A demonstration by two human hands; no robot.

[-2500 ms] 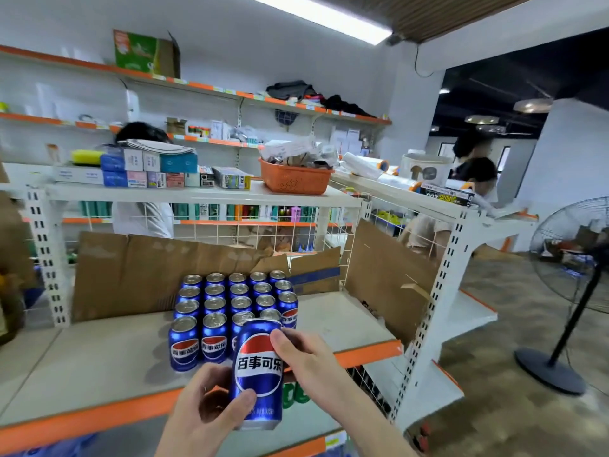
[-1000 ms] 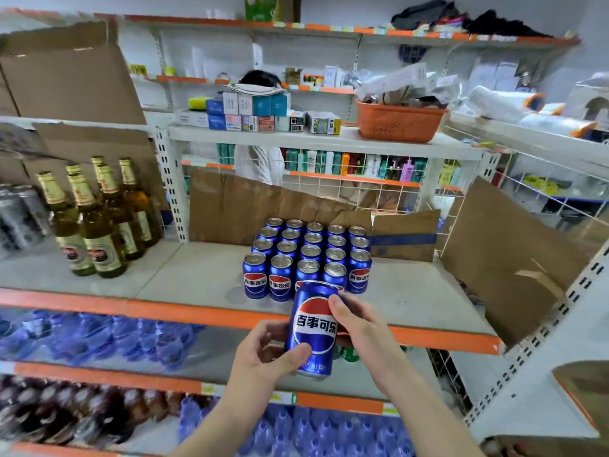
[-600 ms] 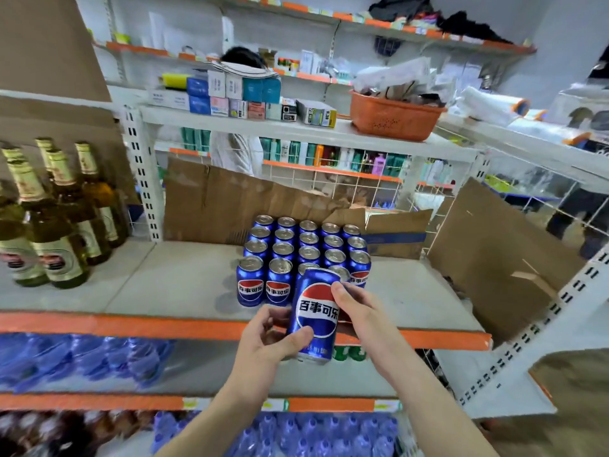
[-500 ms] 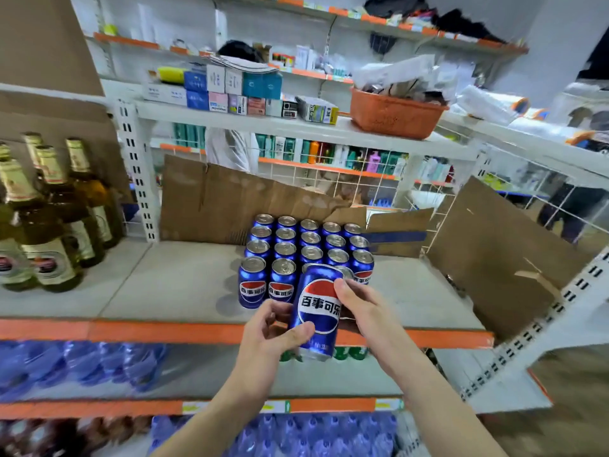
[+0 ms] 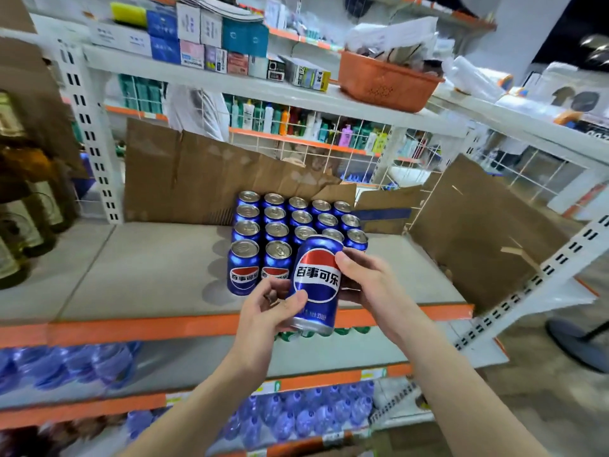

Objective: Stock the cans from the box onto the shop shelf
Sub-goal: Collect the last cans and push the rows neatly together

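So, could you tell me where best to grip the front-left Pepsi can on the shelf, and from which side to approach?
Grip the front-left Pepsi can round its cylindrical wall, at about logo height. Come in from the left and front: it stands upright with bare shelf on those sides. Its right side sits close against the neighbouring can, and the row behind blocks the back. The smooth side probably suits a wrap grip.

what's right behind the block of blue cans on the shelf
Flattened brown cardboard stands behind the blue cans, with a white wire grid above it. The cardboard's lower edge is hidden by the cans.
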